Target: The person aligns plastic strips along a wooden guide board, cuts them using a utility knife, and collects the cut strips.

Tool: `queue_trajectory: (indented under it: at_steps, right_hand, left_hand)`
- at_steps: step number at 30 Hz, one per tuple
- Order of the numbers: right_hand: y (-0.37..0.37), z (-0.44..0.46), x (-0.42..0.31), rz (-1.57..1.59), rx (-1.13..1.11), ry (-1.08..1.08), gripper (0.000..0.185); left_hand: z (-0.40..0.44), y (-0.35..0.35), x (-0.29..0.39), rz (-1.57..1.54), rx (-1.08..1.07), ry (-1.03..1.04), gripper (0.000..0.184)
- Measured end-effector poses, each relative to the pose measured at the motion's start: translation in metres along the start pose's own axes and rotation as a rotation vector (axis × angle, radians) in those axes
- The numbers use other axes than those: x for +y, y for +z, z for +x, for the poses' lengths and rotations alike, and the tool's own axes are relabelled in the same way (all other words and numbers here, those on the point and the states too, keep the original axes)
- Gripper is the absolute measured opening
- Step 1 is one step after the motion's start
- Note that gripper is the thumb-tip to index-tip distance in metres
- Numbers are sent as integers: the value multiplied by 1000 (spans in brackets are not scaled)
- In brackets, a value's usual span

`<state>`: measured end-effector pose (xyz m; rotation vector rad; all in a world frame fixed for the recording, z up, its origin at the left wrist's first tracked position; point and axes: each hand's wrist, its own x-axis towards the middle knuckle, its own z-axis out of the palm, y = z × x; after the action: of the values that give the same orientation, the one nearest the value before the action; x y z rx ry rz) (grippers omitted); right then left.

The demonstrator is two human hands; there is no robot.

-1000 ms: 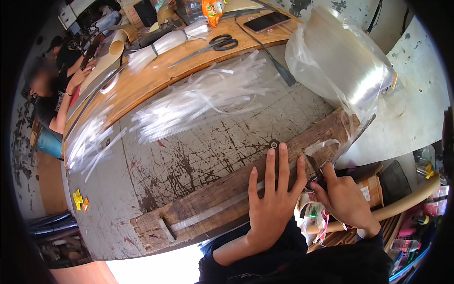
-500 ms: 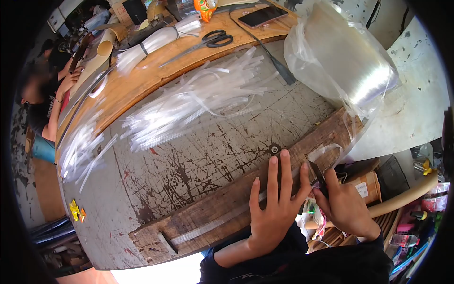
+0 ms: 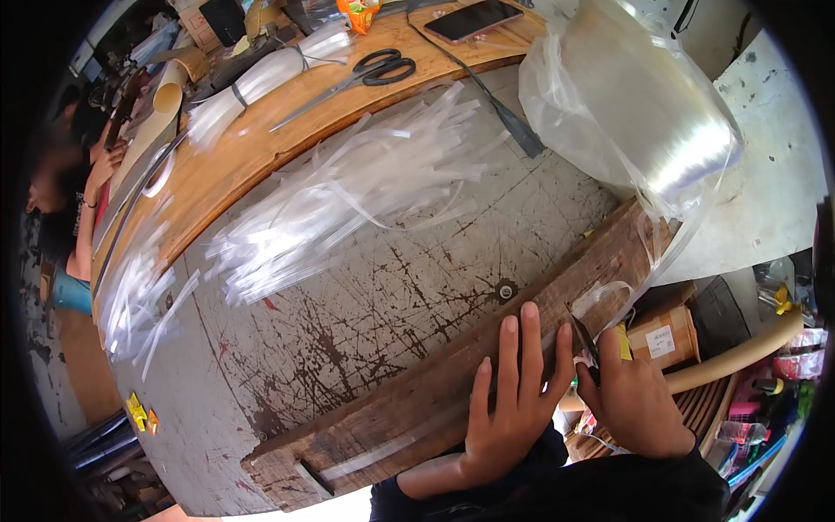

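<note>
My left hand (image 3: 513,409) lies with fingers stretched out on a worn wooden board (image 3: 539,300), over a clear plastic strip (image 3: 374,458) that runs along it. Beyond the fingertips, the strip curls up in a loop (image 3: 609,296) and trails toward a large clear roll in a plastic bag (image 3: 635,113). In my right hand (image 3: 639,404) is a dark-bladed knife (image 3: 585,339), its blade beside my left fingers at the strip. The handle is mostly hidden in my fist. At the board's left end, a small upright piece (image 3: 313,480) stands near the strip's end.
Cut clear strips (image 3: 348,187) lie in a heap on the scratched table (image 3: 391,296), with a smaller pile (image 3: 135,300) at left. Behind are scissors (image 3: 374,71), a tied bundle (image 3: 270,83) and a phone (image 3: 474,21). Another person (image 3: 78,200) sits at the far left.
The view has shifted a little, so the table things appear slightly farther left. Both hands stay at about the same place on the board, the knife still in my right hand.
</note>
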<state>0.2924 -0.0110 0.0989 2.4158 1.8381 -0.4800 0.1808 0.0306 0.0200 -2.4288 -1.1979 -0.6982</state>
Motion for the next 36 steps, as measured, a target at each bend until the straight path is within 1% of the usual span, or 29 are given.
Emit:
queue_trajectory:
  at_steps: [3,5,8,12,15,17,20,21,22,24,25,26,28,29,30,31,32,33,34,35,36]
  right_hand:
    - [-4,3,1,4,6,-35,27]
    - [-11,5,-1,20,-82,8,27]
    - [-14,9,-3,65,-145,35,26]
    - [-14,13,-6,64,-120,37,26]
    - [-13,12,-5,28,-130,26,27]
    - [-8,10,-3,60,-54,11,28]
    - [-1,7,6,136,-10,-8,28]
    - [-1,5,7,143,-11,33,28]
    - [-4,1,5,142,-3,16,28]
    - [-15,-8,1,124,43,75,28]
    - [-11,-13,8,237,76,93,27]
    - [-7,-12,9,237,78,84,27]
    - [-2,-9,11,393,325,100,26]
    - [-3,-10,10,437,315,108,26]
    - [2,-10,10,432,316,101,26]
    - [12,-7,12,481,393,5,27]
    - [22,-3,13,535,466,-93,28]
    - [23,-5,11,539,460,-103,28]
    - [22,-7,7,601,407,-120,27]
    - [22,-8,3,663,354,-140,25]
    - [22,-9,0,724,299,-159,23]
  left_hand:
    - [0,-1,-1,33,-16,34,21]
    - [2,-1,-2,65,-23,64,21]
    - [3,-2,-2,40,-39,56,21]
    - [2,-1,0,42,-20,32,22]
    - [3,-6,-1,31,-50,37,23]
    - [3,-5,-3,5,-51,56,25]
    - [0,-3,-4,3,-16,68,27]
    - [0,-3,-4,-14,-2,58,28]
    - [-1,-2,-5,1,6,49,28]
    - [-4,-2,-5,14,42,74,28]
    - [-2,-5,-5,-9,53,62,28]
    - [-3,-6,-6,-2,55,57,28]
    - [-7,-4,-6,-74,96,81,26]
    - [-8,-5,-5,-71,103,77,26]
    - [-11,-5,-3,-176,152,55,24]
    - [-13,-6,-1,-280,198,31,22]
    - [-16,-6,0,-273,197,24,22]
    - [-17,-5,-1,-359,229,13,20]
    - [-19,-6,-2,-441,261,1,18]
    - [-21,-8,-4,-425,260,-6,18]
    - [-22,-11,-6,-502,261,-22,17]
